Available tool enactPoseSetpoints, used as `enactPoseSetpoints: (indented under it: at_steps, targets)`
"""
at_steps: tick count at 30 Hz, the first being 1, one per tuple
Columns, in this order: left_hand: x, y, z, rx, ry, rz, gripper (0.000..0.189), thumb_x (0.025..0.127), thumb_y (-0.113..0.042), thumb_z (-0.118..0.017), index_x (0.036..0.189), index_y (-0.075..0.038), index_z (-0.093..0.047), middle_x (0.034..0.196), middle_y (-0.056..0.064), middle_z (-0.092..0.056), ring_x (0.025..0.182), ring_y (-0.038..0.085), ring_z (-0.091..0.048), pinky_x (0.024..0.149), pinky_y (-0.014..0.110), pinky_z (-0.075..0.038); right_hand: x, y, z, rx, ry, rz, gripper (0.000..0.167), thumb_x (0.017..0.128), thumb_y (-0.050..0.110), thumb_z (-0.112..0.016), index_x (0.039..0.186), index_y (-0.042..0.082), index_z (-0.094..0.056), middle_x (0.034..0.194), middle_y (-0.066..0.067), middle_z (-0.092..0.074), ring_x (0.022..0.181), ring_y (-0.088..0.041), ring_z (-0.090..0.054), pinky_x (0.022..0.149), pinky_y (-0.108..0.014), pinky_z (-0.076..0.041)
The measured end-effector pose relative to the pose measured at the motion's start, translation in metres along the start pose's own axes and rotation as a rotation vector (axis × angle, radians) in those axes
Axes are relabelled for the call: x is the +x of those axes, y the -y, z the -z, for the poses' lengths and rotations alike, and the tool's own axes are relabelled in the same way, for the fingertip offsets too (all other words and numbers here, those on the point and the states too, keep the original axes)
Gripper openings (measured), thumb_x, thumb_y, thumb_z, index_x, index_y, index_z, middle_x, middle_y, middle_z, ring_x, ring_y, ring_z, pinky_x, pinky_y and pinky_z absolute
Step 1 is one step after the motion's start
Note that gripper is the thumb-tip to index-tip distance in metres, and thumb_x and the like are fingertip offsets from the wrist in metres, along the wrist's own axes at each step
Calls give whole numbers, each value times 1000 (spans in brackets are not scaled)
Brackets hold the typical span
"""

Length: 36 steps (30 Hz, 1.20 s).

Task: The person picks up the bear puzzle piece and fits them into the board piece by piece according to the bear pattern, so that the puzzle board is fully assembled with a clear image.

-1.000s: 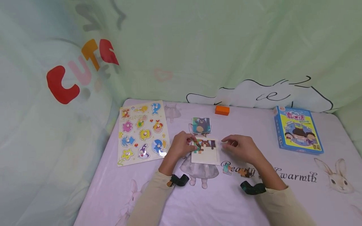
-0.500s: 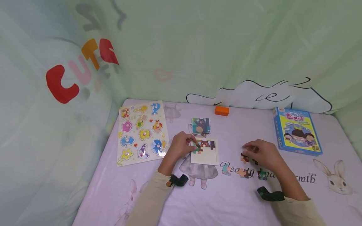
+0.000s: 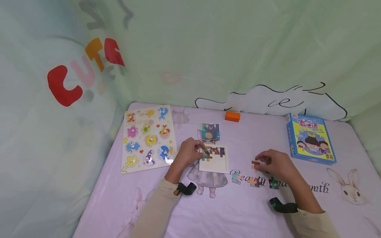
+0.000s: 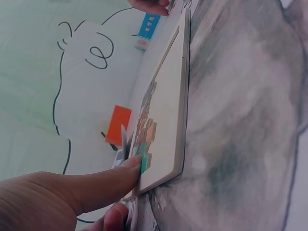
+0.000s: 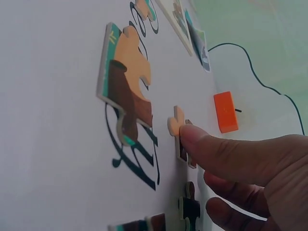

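in the head view, the left hand pinched the square, cream, shallow puzzle tray at its 9 o'clock edge; toward the tray's 3 o'clock, well apart, the right hand pinched a small tan-and-brown jigsaw piece.

in the left wrist view, the thumb lay on the tray's edge by a teal fitted piece, seemingly a sound brace.

in the right wrist view, a tan, brown and teal piece lay between 10 and 11 o'clock from the pinched 1; a light edge grip, picture upward, likely suited such thin pieces.
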<state>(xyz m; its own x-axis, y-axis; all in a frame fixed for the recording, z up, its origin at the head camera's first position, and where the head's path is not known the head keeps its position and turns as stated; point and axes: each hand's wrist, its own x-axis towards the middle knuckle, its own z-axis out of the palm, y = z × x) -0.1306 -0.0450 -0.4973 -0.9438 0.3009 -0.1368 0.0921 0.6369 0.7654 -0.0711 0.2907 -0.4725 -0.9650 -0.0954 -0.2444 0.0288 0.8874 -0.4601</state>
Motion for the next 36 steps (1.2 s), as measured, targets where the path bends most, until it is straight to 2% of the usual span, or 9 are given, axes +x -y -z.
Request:
enactPoseSetpoints:
  at_steps: [12, 16, 23, 36]
  targets:
    - [1, 2, -2, 12, 9, 20, 19, 82, -14, -85, 99, -14, -77, 86, 3, -52, 78, 14, -46, 66, 23, -37, 2, 0, -1, 18, 18, 6, 35, 81, 26, -87, 110, 9, -73, 99, -8, -68, 87, -23, -53, 65, -30, -47]
    - [2, 3, -2, 17, 6, 9, 18, 81, -14, -85, 98, -14, -77, 85, 2, -52, 77, 14, -46, 66, 23, -37, 0, 0, 3, 34, 27, 15, 31, 83, 26, -85, 106, 12, -70, 94, -4, -66, 86, -23, -54, 64, -28, -47]
    - [2, 3, -2, 14, 7, 8, 19, 82, -15, -85, 98, -14, -77, 86, 2, -51, 78, 14, -46, 66, 23, -37, 3, 7, 8, 121, 14, 81, 13, 93, 21, -75, 103, 16, -69, 90, 0, -67, 88, -22, -58, 68, -24, -50]
    - [3, 3, -2, 27, 9, 9, 19, 81, -15, -85, 98, -15, -77, 85, 2, -51, 78, 14, -46, 66, 24, -37, 15, 31, -2, 270, 34, 111, 16, 98, 24, -70, 109, 12, -66, 95, -3, -69, 91, -22, -60, 74, -20, -52]
